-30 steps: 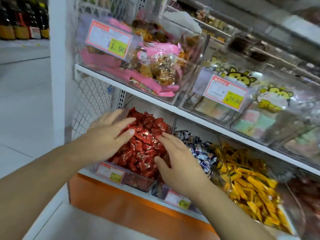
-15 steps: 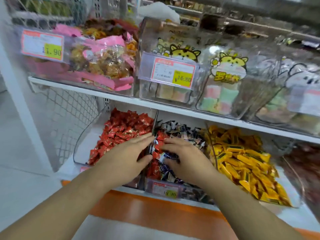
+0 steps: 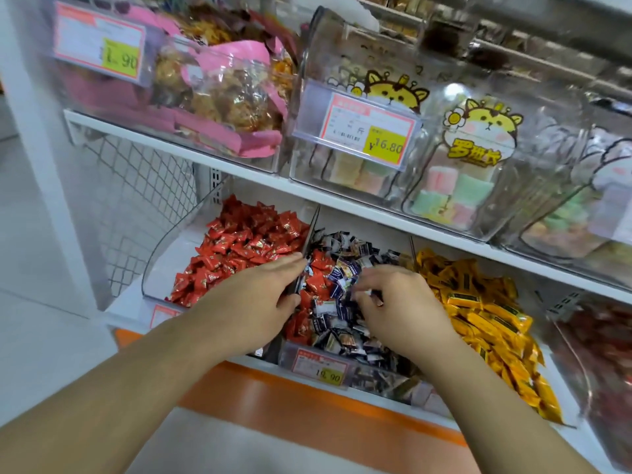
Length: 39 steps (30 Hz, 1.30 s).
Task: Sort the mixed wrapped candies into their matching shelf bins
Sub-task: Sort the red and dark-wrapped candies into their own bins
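Three clear bins sit side by side on the lower shelf. The left bin is full of red candies. The middle bin holds dark blue and white candies with several stray red candies along its left side. The right bin holds yellow candies. My left hand lies flat with its fingers apart, fingertips at the divider between the red and middle bins. My right hand is in the middle bin with fingers curled into the blue candies; whether it grips one is hidden.
The upper shelf edge hangs close over the bins, carrying clear tubs of pink snack bags and pastel marshmallows. A price tag fronts the middle bin. A wire mesh panel closes the left side. Dark red candies fill a bin at far right.
Both hands have moved right, from the red candy bin to the middle bin. My right hand's fingers have curled down into the blue candies.
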Tool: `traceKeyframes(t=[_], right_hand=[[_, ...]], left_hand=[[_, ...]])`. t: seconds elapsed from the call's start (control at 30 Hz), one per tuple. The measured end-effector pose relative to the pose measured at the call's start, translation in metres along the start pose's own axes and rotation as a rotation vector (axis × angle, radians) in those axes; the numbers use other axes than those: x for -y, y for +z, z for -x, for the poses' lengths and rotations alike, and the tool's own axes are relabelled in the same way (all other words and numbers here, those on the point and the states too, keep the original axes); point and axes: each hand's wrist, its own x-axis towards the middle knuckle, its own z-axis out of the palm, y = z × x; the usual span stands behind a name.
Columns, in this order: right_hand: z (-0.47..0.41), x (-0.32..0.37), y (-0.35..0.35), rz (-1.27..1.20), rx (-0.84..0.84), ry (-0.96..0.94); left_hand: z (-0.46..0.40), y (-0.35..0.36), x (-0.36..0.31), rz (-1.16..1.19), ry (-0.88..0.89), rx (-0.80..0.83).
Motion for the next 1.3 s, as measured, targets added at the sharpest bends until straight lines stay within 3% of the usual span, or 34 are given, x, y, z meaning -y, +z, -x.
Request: traceKeyframes(t=[0.1, 0.27, 0.5, 0.6, 0.77, 0.9, 1.0, 1.13, 1.3], right_hand=[[-0.019, 0.014, 0.012, -0.103, -0.069, 0.006], [-0.035, 0.023, 0.044, -0.106, 0.069, -0.063], [-0.032, 0.021, 0.043, -0.111, -0.011, -0.021], [-0.03, 0.025, 0.029, -0.25, -0.086, 0.076], [-0.022, 0.029, 0.004, -0.686, -0.154, 0.317], [-0.01, 0.038, -0.015, -0.974, -0.157, 0.279], [-0.004, 0.043, -0.019, -1.088, -0.136, 0.24], [-0.001, 0.049, -0.015, -1.161, -0.123, 0.195], [-0.003, 0.053, -0.01, -1.117, -0.145, 0.205]], left_hand=[[-0.002, 0.0, 0.002, 0.022, 0.007, 0.003], [-0.004, -0.004, 0.004, 0.042, 0.027, -0.006], [-0.005, -0.01, 0.004, 0.029, 0.05, -0.006], [-0.004, -0.012, 0.002, 0.008, 0.053, -0.011], [-0.003, -0.015, -0.006, 0.027, 0.065, -0.1], [-0.005, -0.02, -0.016, 0.159, 0.047, -0.19], [-0.007, -0.019, -0.021, 0.298, 0.015, -0.17], [-0.007, -0.018, -0.026, 0.586, -0.041, -0.076], [-0.009, -0.014, -0.025, 0.674, -0.098, -0.094]])
